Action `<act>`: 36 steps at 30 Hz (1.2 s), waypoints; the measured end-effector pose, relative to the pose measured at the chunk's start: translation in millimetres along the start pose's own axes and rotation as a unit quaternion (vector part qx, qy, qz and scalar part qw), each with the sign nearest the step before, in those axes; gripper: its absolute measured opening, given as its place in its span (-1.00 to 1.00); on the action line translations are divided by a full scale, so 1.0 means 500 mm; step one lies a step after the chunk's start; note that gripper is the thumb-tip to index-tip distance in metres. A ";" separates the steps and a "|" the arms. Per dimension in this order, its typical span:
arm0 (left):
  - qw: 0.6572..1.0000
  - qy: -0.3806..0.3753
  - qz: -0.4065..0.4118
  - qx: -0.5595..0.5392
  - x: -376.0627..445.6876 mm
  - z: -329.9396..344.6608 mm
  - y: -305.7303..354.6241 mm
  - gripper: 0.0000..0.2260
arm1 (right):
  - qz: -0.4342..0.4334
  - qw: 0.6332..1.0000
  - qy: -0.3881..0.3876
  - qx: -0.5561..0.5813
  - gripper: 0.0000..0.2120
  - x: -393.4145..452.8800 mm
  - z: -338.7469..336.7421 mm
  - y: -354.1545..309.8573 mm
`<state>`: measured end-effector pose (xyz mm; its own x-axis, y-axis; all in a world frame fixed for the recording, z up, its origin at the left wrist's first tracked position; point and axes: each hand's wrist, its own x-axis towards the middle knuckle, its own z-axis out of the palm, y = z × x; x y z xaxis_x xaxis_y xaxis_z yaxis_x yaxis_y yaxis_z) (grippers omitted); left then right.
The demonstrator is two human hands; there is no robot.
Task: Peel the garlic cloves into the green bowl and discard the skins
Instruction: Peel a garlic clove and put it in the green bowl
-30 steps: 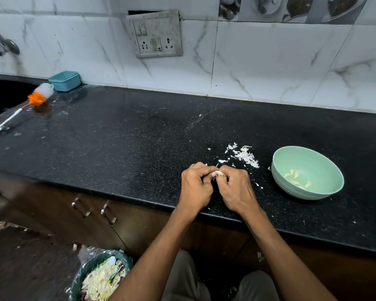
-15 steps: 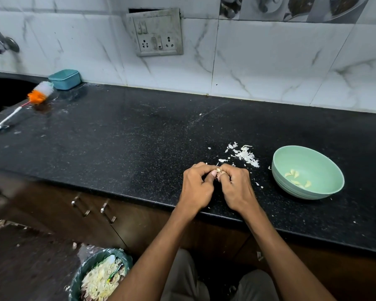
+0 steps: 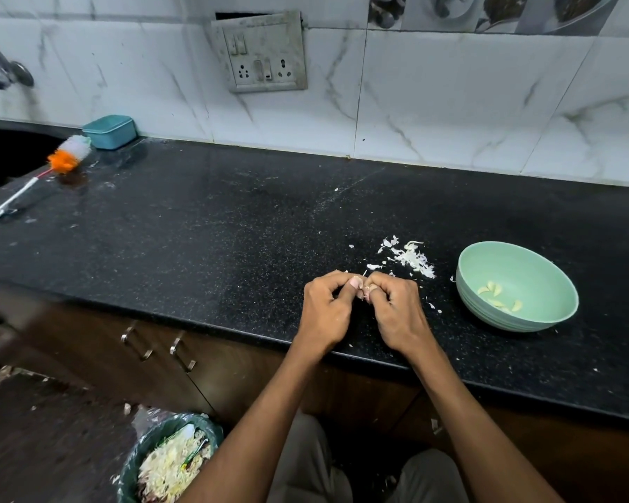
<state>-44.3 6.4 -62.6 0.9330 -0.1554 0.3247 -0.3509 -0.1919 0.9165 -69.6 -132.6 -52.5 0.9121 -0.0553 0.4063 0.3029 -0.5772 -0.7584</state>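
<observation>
My left hand (image 3: 325, 308) and my right hand (image 3: 396, 310) meet over the front of the black counter, fingertips pinched together on a small garlic clove (image 3: 364, 289) that is mostly hidden between them. A pile of white garlic skins (image 3: 411, 261) lies on the counter just behind my right hand. To the right stands the green bowl (image 3: 556, 314) with several peeled cloves (image 3: 498, 297) inside.
A bin (image 3: 149, 444) full of skins and scraps stands on the floor at lower left. A teal box (image 3: 110, 131) and an orange-and-white brush (image 3: 42, 176) lie far left beside the sink (image 3: 4, 154). Cabinet handles (image 3: 182, 352) sit below the counter edge (image 3: 233, 330).
Both hands stay in the same spot; the fingers have shifted slightly around the clove, which now shows less than a second ago.
</observation>
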 end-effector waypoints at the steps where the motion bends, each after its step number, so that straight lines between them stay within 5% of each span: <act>1: 1.000 0.002 -0.006 -0.012 0.001 0.000 -0.001 -0.80 | 0.000 1.000 0.004 0.001 -0.74 0.000 -0.001 0.000; 11: 0.994 0.006 -0.078 -0.073 0.005 -0.003 0.001 -0.74 | -0.070 0.989 0.103 -0.084 -0.90 -0.012 0.006 -0.003; 21: 0.997 0.027 -0.073 -0.004 0.003 0.003 -0.003 -0.74 | -0.091 0.981 0.102 -0.135 -0.93 -0.012 0.015 0.006; 25: 0.994 0.073 -0.085 -0.003 0.002 0.005 0.001 -0.87 | -0.091 0.980 0.104 -0.143 -0.87 -0.014 0.014 0.007; 36: 0.993 0.065 -0.096 -0.001 0.002 0.002 0.005 -0.80 | -0.135 0.969 0.148 -0.147 -0.76 -0.020 0.018 0.011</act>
<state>-44.4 4.6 -60.2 0.9853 0.0097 0.1708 -0.1652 -0.2041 0.9649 -74.6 -128.0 -65.0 0.6782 -0.0761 0.7310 0.3884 -0.8072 -0.4444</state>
